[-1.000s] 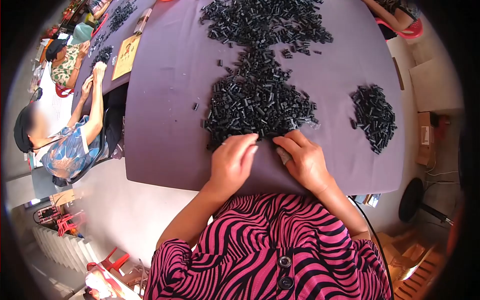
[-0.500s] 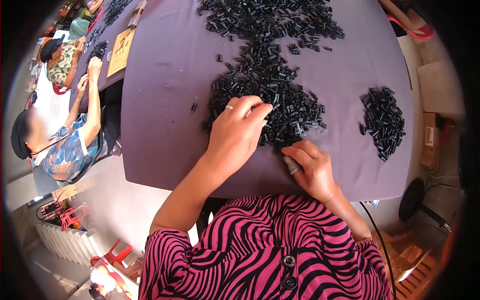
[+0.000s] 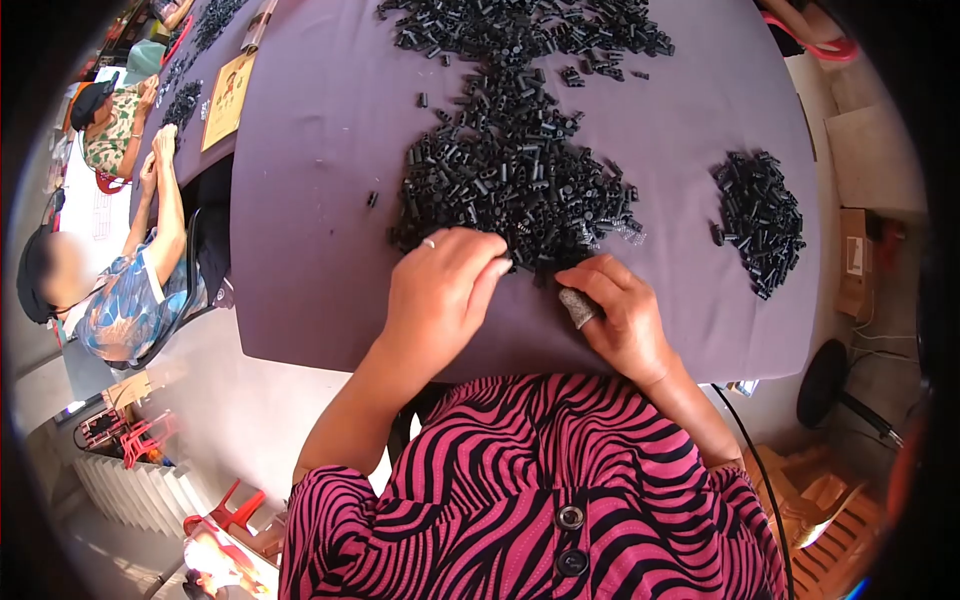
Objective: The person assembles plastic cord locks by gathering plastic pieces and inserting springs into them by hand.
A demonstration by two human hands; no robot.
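Note:
A large heap of small black plastic tube-shaped parts (image 3: pixel 510 190) spreads over the cloth-covered table (image 3: pixel 310 270). At the near left edge of this heap is my left hand (image 3: pixel 445 285), a ring on one finger, its thumb and fingertips pinched together. What sits between those tips is too small to make out. My right hand (image 3: pixel 620 315) is curled at the heap's near right edge, its thumb in a grey finger cover (image 3: pixel 578 308). A dark small part shows at its fingertips. Several thin metal springs (image 3: pixel 630 232) lie just beyond it.
A separate pile of black parts (image 3: pixel 760 220) stands on the right. To the left, a person in a blue patterned shirt (image 3: pixel 125 310) works at another table beside a yellow printed sheet (image 3: pixel 228 100). A cardboard box (image 3: pixel 853 262) stands beyond the right edge.
My left hand has drawn back from over the heap to its near edge, fingers now pinched. My right hand stays nearly in place. The view has shifted slightly.

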